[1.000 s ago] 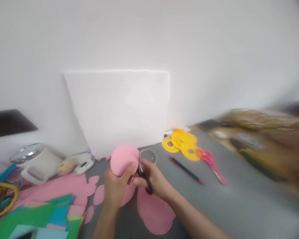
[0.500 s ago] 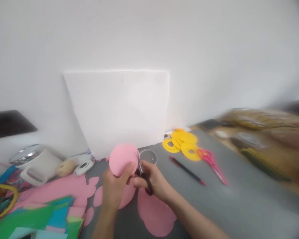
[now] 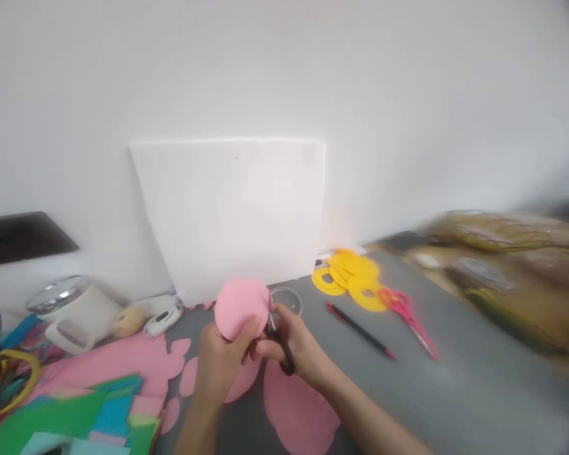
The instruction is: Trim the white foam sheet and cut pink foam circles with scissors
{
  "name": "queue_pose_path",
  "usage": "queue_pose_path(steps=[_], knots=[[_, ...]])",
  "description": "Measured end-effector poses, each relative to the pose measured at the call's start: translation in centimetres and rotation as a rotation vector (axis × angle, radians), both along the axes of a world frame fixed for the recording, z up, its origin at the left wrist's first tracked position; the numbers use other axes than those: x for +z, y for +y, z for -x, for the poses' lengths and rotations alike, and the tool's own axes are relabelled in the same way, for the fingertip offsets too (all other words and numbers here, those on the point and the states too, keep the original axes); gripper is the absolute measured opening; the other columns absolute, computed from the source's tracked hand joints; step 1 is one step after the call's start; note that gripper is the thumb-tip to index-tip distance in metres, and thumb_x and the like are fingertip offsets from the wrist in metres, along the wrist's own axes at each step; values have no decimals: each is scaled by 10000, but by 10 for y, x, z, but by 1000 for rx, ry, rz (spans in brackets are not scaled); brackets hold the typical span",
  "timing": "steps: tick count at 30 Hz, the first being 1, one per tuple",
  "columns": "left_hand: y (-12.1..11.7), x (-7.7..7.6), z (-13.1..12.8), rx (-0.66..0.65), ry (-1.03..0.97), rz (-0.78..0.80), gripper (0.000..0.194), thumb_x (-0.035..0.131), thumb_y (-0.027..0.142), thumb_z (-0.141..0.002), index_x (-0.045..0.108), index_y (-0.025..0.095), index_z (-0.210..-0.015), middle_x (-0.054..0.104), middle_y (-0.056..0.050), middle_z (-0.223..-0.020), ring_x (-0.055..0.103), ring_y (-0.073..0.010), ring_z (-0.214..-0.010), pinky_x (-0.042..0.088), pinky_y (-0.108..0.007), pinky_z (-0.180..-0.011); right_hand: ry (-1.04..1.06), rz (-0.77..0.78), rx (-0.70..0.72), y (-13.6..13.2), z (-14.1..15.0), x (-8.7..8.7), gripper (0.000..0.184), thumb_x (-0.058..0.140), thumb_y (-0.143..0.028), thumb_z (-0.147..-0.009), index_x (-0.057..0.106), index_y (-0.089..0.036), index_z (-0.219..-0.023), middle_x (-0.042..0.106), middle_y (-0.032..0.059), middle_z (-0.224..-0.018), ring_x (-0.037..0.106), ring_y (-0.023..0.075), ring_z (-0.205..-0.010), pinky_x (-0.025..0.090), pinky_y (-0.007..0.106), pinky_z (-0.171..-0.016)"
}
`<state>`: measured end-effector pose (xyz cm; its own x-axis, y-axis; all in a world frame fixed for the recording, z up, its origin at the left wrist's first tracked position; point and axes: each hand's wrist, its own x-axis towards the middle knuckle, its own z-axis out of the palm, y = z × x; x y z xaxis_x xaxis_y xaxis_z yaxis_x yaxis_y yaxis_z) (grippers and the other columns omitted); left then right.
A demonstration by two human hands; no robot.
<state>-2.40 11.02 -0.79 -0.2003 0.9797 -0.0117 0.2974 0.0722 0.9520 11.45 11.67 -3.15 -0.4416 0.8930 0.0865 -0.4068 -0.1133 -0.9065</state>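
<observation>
Between thumb and fingers, my left hand (image 3: 222,357) pinches a round pink paper disc (image 3: 241,306), held up above the table. My right hand (image 3: 296,344) grips black-handled scissors (image 3: 284,354), whose blades point upward along the disc's right edge. From here I cannot tell whether the blades are apart or closed. Below my hands lie larger rounded pink paper pieces (image 3: 298,411), partly hidden by my wrists. A clear ring-shaped object (image 3: 288,301) rests just behind my right hand.
Yellow paper rings (image 3: 353,272), pink scissors (image 3: 412,322) and a black-and-red pencil (image 3: 361,332) lie to the right. A white board (image 3: 237,215) leans on the wall. At left are a white mug (image 3: 83,316), pink paper scraps (image 3: 137,357) and coloured sheets (image 3: 61,411).
The whole view has shifted slightly, so things appear a little further right and lower. Both hands keep their hold on the disc and scissors, with the blades still at the disc's right edge.
</observation>
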Motion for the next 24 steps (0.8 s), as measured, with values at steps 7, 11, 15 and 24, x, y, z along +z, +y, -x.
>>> queue_pose_path(steps=[7, 11, 15, 24], knots=[[-1, 0, 0, 2, -24, -29, 366, 677, 437, -665, 601, 149, -450, 536, -7, -374, 455, -102, -356, 375, -214, -376, -8, -9, -9, 0, -1, -1, 571, 853, -450, -573, 459, -196, -899, 553, -46, -652, 558, 132, -619, 425, 258, -627], [0, 0, 0, -15, -57, -43, 345, 679, 423, -664, 615, 147, -466, 547, -10, -387, 458, -103, -360, 378, -216, -374, 27, -53, 17, 0, 0, -2, 498, 811, -450, -648, 461, -199, -900, 590, -27, -670, 599, 156, -669, 452, 297, -708], [0, 1, 0, -9, -46, -39, 348, 680, 424, -664, 618, 145, -464, 537, -8, -372, 454, -102, -353, 376, -216, -371, 29, -60, 17, 0, 1, -1, 467, 798, -448, -668, 481, -192, -897, 614, -10, -712, 607, 158, -685, 464, 305, -716], [3, -5, 2, -5, -46, -36, 364, 672, 456, -690, 622, 145, -508, 538, -8, -387, 451, -102, -376, 378, -225, -404, -84, 14, -41, 1, 0, -6, 507, 831, -446, -604, 496, -174, -869, 579, -30, -689, 518, 99, -569, 415, 236, -561]])
